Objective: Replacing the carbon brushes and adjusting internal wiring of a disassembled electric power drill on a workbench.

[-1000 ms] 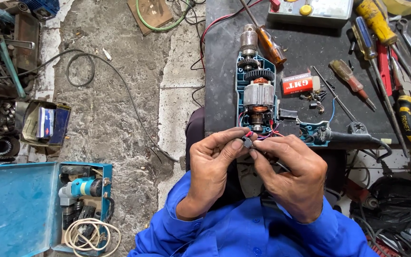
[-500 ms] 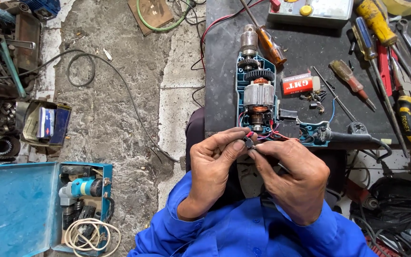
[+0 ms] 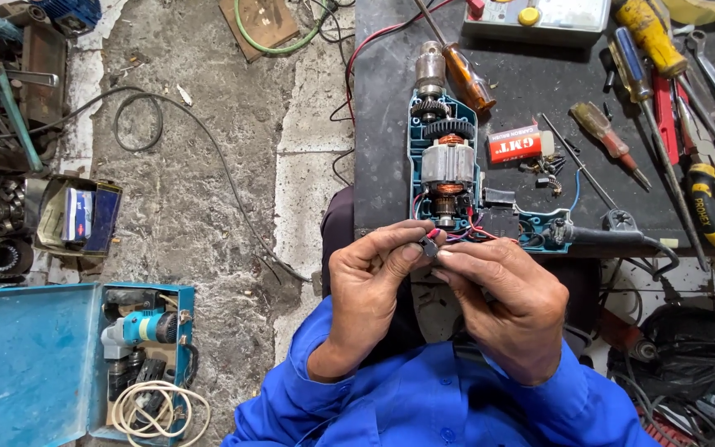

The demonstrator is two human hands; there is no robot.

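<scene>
Grip: left hand (image 3: 370,285) and right hand (image 3: 506,302) both pinched shut on small dark part (image 3: 429,246) with red and blue wires (image 3: 465,232) | part location: at near desk (image 3: 382,165) edge, just below opened teal drill (image 3: 448,170) | nearby: orange screwdriver (image 3: 465,79), small red box (image 3: 513,146)

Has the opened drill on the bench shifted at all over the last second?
No. The opened drill lies as before, its chuck beside the orange-handled screwdriver and the small red box on its right, with no shift between them.
</scene>
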